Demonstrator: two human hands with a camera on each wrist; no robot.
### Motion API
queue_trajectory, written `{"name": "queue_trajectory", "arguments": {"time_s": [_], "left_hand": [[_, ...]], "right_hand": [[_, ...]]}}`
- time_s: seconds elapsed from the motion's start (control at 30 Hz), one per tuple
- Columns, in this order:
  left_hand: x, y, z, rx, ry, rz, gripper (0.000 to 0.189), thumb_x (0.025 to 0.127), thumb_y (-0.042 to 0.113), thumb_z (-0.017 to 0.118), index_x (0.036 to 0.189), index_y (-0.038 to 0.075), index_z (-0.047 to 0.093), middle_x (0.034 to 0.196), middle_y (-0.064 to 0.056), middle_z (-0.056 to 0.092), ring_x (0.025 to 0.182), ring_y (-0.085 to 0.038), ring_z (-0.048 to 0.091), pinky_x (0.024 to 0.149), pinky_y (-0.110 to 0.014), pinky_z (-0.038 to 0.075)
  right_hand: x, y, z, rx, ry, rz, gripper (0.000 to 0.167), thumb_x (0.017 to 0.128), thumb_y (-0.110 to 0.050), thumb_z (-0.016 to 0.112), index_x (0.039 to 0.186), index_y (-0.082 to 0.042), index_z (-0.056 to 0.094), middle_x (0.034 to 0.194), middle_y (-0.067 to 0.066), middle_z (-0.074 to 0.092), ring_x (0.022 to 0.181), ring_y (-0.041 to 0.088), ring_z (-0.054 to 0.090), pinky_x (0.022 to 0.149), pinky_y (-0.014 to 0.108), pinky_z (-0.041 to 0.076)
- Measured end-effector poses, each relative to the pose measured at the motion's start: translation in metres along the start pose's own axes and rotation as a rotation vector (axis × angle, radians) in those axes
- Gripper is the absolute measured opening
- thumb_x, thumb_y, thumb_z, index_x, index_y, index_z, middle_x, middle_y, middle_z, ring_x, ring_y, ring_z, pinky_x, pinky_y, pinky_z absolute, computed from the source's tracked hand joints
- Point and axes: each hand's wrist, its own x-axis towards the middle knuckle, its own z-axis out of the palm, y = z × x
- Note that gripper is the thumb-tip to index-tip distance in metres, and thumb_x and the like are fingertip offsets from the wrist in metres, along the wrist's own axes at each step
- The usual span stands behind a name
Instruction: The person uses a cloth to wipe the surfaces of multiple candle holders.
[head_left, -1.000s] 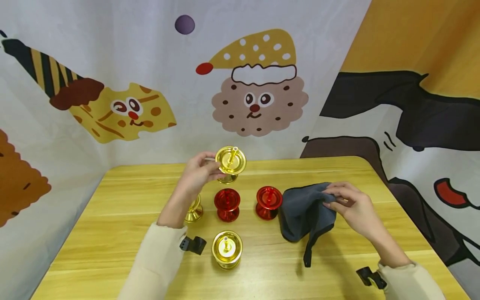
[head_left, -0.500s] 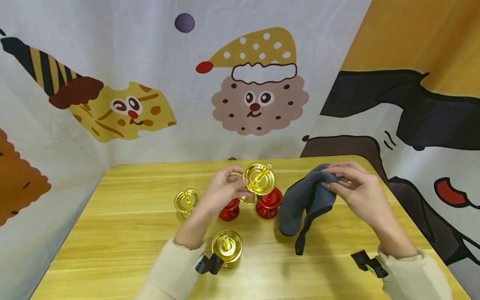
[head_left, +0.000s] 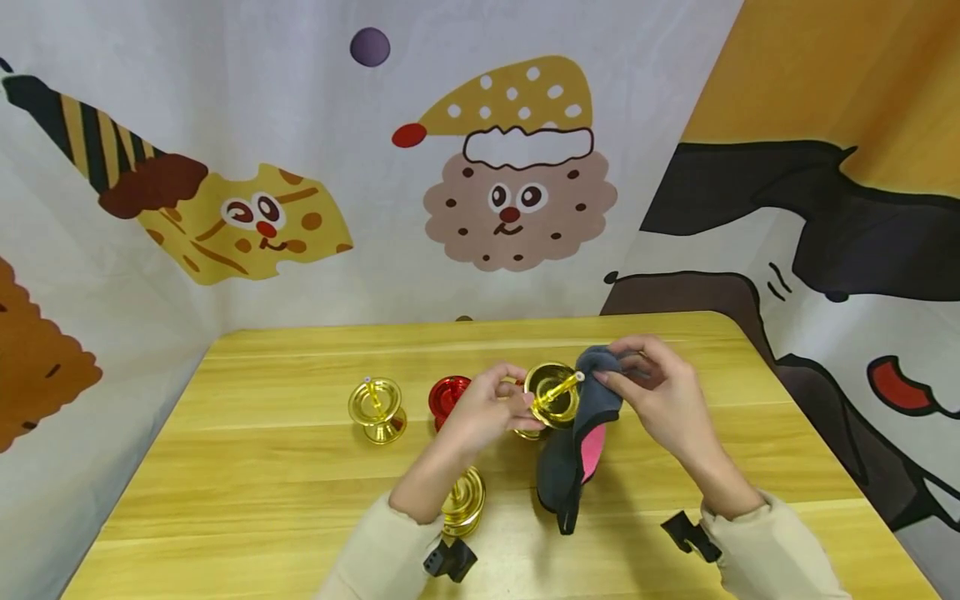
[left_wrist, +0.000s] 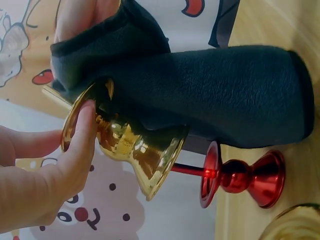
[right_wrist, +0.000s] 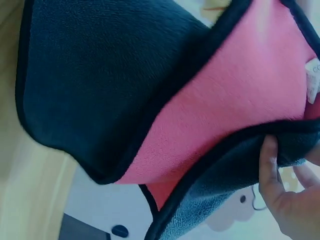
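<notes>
My left hand [head_left: 487, 408] pinches a gold candle holder [left_wrist: 142, 150] by its upper dish, tilted and raised over the table. A thin spike rises from the dish's middle. The fingers of my right hand [head_left: 660, 400] pinch a dark grey cloth [head_left: 558, 471] near its top. The cloth hangs folded beside the holder, its pink underside [right_wrist: 225, 90] partly showing. In the left wrist view the dish rim overlaps the cloth. Below the raised holder stands a red candle holder [left_wrist: 237, 175], mostly hidden in the head view.
On the wooden table [head_left: 262, 500] stand a gold candle holder [head_left: 378, 408] at left, another red one [head_left: 447, 396] partly behind my left hand, and a gold one [head_left: 465, 504] at the front, partly covered by my left forearm. A printed curtain [head_left: 337, 108] hangs behind the table.
My left hand has carried the gold candle holder rightward and towards me, up to the cloth. My right hand has lifted the cloth and brought it left, and its pink side now shows.
</notes>
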Motion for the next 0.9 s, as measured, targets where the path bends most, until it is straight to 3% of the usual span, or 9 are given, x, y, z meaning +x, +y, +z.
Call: {"name": "queue_trajectory", "arguments": {"time_s": [0.2,0.37,0.47,0.57,0.7,0.9], "left_hand": [[0.001,-0.006,0.003,-0.019,0.007,0.001,0.02,0.089,-0.011,0.046,0.109,-0.012,0.043,0.093,-0.019,0.05,0.067,-0.02,0.06,0.071,-0.037,0.054],[0.001,-0.007,0.001,-0.008,0.029,0.009,0.023,0.089,-0.01,0.047,0.112,-0.013,0.044,0.091,-0.018,0.049,0.066,-0.021,0.061,0.074,-0.04,0.053],[-0.001,-0.006,-0.001,-0.016,0.036,0.015,0.025,0.09,-0.01,0.047,0.114,-0.012,0.043,0.091,-0.018,0.049,0.067,-0.022,0.061,0.075,-0.041,0.053],[-0.001,-0.005,-0.003,-0.025,0.029,0.02,0.025,0.09,-0.01,0.046,0.114,-0.012,0.043,0.092,-0.018,0.049,0.069,-0.023,0.06,0.075,-0.04,0.053],[-0.001,-0.006,-0.003,-0.007,0.014,0.026,0.025,0.089,-0.011,0.047,0.114,-0.012,0.044,0.094,-0.02,0.051,0.07,-0.023,0.061,0.074,-0.038,0.053],[0.0,-0.01,-0.004,0.042,-0.006,0.055,0.022,0.089,-0.011,0.046,0.111,-0.012,0.047,0.096,-0.026,0.054,0.074,-0.025,0.062,0.071,-0.035,0.054]], "right_hand": [[-0.006,0.008,0.014,-0.013,-0.034,-0.12,0.025,0.074,0.012,0.067,0.097,0.001,0.064,0.101,0.01,0.06,0.076,0.004,0.056,0.066,0.011,0.048],[-0.008,0.011,0.012,-0.099,-0.183,-0.243,0.035,0.077,0.006,0.068,0.111,-0.003,0.064,0.118,0.011,0.056,0.074,0.009,0.051,0.055,0.017,0.041],[-0.009,0.013,0.009,-0.134,-0.302,-0.252,0.047,0.079,-0.001,0.069,0.123,-0.006,0.057,0.129,0.012,0.048,0.089,0.015,0.054,0.062,0.023,0.045],[-0.009,0.016,0.008,-0.154,-0.366,-0.243,0.053,0.078,-0.005,0.07,0.128,-0.009,0.053,0.134,0.012,0.042,0.103,0.023,0.052,0.068,0.029,0.048],[-0.011,0.02,0.012,-0.164,-0.345,-0.255,0.053,0.075,-0.003,0.073,0.124,-0.009,0.057,0.129,0.012,0.044,0.103,0.027,0.053,0.063,0.025,0.045],[-0.013,0.023,0.022,-0.176,-0.25,-0.289,0.047,0.067,0.003,0.076,0.112,-0.006,0.064,0.118,0.011,0.048,0.092,0.018,0.052,0.061,0.02,0.044]]}}
